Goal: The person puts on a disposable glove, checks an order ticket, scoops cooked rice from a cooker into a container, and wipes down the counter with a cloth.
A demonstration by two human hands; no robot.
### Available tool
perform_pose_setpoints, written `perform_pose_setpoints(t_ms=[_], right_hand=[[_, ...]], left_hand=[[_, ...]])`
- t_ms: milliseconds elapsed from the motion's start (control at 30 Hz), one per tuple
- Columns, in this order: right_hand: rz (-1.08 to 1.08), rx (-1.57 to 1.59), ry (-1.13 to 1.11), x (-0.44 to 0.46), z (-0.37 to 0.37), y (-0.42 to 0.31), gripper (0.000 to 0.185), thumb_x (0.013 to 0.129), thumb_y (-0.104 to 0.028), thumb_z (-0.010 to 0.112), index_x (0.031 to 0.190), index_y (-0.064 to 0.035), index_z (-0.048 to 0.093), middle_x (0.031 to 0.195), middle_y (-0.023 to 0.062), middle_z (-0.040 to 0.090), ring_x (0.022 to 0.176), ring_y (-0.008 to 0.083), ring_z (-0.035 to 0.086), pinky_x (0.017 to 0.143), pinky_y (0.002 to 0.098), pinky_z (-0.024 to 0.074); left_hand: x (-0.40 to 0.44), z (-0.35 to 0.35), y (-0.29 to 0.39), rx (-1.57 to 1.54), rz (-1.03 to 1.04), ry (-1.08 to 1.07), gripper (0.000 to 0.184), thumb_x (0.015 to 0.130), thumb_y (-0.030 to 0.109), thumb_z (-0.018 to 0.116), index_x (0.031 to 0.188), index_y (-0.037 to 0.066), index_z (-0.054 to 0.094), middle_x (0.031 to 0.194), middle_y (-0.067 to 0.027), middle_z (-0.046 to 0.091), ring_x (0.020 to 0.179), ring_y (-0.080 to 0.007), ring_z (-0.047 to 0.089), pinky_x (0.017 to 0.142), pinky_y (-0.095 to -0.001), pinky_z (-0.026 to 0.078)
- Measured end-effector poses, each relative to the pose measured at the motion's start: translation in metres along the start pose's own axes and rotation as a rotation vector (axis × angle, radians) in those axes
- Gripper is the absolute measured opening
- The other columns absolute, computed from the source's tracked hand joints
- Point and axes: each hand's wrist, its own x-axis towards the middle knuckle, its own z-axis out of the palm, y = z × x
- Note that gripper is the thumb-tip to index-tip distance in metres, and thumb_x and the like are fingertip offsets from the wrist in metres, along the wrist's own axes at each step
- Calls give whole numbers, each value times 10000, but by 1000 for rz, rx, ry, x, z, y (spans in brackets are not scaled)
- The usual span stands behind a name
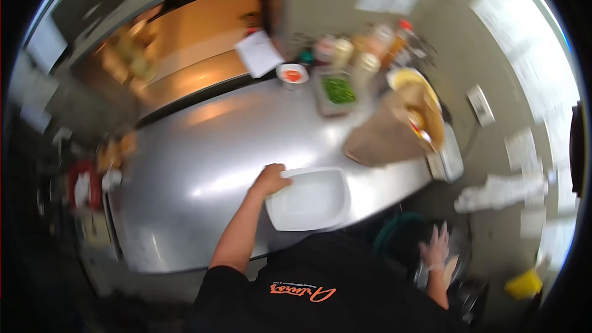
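Note:
My left hand [271,179] is bare and closed on the upper left corner of a white rectangular dish [336,222]. The dish is at the near edge of the steel counter, just in front of my black shirt, and I see nothing in it. Off to the right, below counter height, my right hand [436,248] wears a clear plastic glove. Its fingers are spread, with nothing between them. It hovers near a dark bin [401,234] with a green rim; whether it touches the bin I cannot tell.
On the steel counter [203,148], a brown paper bag [388,129] stands at the right. Behind it are a container of chopped greens [338,90], a small bowl of red food [291,76] and several squeeze bottles [370,55]. A pass-through opening [197,31] lies at the back left.

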Motion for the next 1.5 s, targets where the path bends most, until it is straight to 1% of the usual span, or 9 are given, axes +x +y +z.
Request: perform_pose_setpoints(t_ms=[200, 500, 667, 833, 1033, 1167, 1200, 1333, 1500], right_hand=[[-68, 17, 125, -2, 10, 24, 567, 711, -300, 722, 1207, -74, 565, 1456, 134, 297, 1308, 387, 315, 1060, 478, 323], [-78, -65, 126, 20, -3, 63, 450, 771, -484, 647, 812, -40, 702, 1040, 132, 578, 1214, 304, 429, 1053, 492, 277], [-23, 280, 538, -52, -64, 134, 620, 817, -543, 564, 1211, -64, 569, 1337, 186, 442, 1289, 337, 356, 1064, 502, 247], [800, 321, 124, -117, 40, 180, 672, 805, -435, 638, 1358, -119, 423, 1389, 218, 390, 1244, 396, 420, 1017, 483, 353], [249, 961, 479, -57, 56, 147, 468, 806, -139, 572, 1261, -51, 505, 1152, 225, 554, 1067, 375, 536, 937, 412, 418], [-100, 1173, 399, 41, -20, 75, 783, 865, -468, 577, 1432, -34, 256, 1387, 246, 396, 1269, 408, 390, 1048, 394, 325], [-138, 962, 661, 63, -23, 54, 655, 871, -457, 565, 1337, -18, 423, 1273, 253, 505, 1170, 401, 489, 991, 415, 382], [-429, 388, 87, 70, -19, 38, 475, 879, -462, 524, 869, -16, 685, 915, 203, 655, 856, 373, 613, 813, 478, 458], [-609, 139, 128, 35, 0, 76, 474, 860, -431, 564, 617, -28, 627, 676, 188, 602, 709, 378, 583, 691, 458, 440]], left_hand=[[-7, 7, 2, -406, -222, -444, 438, 668, -24, 515, 1094, -48, 611, 907, -145, 665, 802, -234, 650, 721, -325, 514], [-61, 40, 16, -700, -353, -318, 527, 755, -17, 518, 1274, -28, 431, 1101, -174, 591, 959, -290, 619, 796, -384, 531], [-119, 85, 40, -922, -420, -137, 532, 757, 23, 542, 1275, -26, 430, 1099, -192, 580, 966, -320, 615, 800, -444, 545], [-156, 155, 29, -1071, -384, 42, 552, 709, 26, 556, 1246, -54, 458, 1118, -197, 576, 1009, -351, 595, 859, -460, 522], [-185, 208, 78, -1462, -394, 132, 572, 758, 44, 530, 1312, -34, 409, 1225, -190, 539, 1111, -349, 549, 982, -457, 443], [-195, 215, 112, -1488, -306, 194, 497, 917, 198, 492, 1345, -23, 373, 1307, -178, 496, 1174, -338, 513, 1004, -460, 422], [-196, 211, 125, -1528, -273, 181, 500, 947, 252, 468, 1352, -22, 365, 1326, -174, 483, 1189, -333, 503, 1008, -459, 417], [-206, 199, 147, -1468, -217, 256, 548, 989, 373, 409, 1359, -29, 358, 1363, -153, 465, 1225, -300, 480, 1033, -428, 383], [-208, 207, 134, -1537, -264, 238, 499, 971, 241, 478, 1370, -23, 335, 1351, -168, 457, 1212, -303, 480, 1016, -422, 405]])
